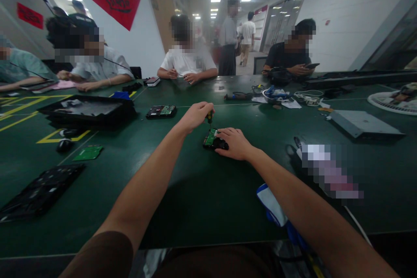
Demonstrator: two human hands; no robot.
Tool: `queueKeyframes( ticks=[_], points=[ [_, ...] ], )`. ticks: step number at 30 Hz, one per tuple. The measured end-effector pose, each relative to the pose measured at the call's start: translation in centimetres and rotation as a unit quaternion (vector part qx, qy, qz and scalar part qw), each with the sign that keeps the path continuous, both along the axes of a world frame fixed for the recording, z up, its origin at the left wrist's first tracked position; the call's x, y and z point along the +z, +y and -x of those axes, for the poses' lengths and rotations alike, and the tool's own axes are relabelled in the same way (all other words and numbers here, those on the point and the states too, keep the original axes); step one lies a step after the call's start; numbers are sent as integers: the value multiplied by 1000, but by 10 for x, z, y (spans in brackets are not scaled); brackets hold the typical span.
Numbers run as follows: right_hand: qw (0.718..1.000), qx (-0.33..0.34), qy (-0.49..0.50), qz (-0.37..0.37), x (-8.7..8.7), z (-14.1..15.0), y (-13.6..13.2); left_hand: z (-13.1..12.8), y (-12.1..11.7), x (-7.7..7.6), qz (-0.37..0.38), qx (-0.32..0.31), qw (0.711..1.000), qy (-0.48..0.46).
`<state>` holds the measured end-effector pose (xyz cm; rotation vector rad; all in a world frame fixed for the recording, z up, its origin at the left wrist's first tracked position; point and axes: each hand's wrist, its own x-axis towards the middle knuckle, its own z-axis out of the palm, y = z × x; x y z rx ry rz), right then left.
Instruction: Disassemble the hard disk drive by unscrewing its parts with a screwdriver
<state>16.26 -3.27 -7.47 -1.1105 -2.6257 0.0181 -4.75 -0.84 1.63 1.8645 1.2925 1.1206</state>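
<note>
At far left, a ribbed, slotted black plastic frame [42,190] was laid on the smooth dark-green surface [195,208]. Beyond it, a flat green circuit board [88,152] was left lying loose; from this, 1 board was judged already separated. A shallow black tray [87,112] was set farther back. To its right, a boxy unit [161,111] with exposed green circuitry was left untouched, perhaps as work remaining.

At centre, an upright screwdriver [209,117] was held in the left hand [196,117], its grip closed around the handle's top. The thin shaft was aimed at the green board of a black-cased device [211,137]; whether a screw was met could not be told. The device was rested flat on the surface, its right end steadied by the right hand [235,143], that grip curved over the casing. With the board seated there, work on it was judged unfinished.

At right, a crumpled blue-and-white fabric item [271,202] was placed beside the right forearm, and a flat-sided grey metal box [365,124] was stationed beyond.
</note>
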Motion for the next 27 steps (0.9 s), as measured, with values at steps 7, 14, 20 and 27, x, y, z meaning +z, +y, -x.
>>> queueKeyframes(
  ticks=[7, 14, 20, 27],
  points=[
    [1000, 3, 1, -4, -1, 1, 0, 0, -6, 4, 32, 31, 999, 19],
    [1000, -3, -1, 6, 2, 1, 0, -1, -7, 5, 141, -55, 981, -124],
    [1000, 1, 1, 1, 2, 1, 0, 0, -4, 4, 248, -98, 938, -223],
    [1000, -1, -4, 10, 4, 1, -1, 4, -9, 11, 234, -64, 950, -195]
  ],
)
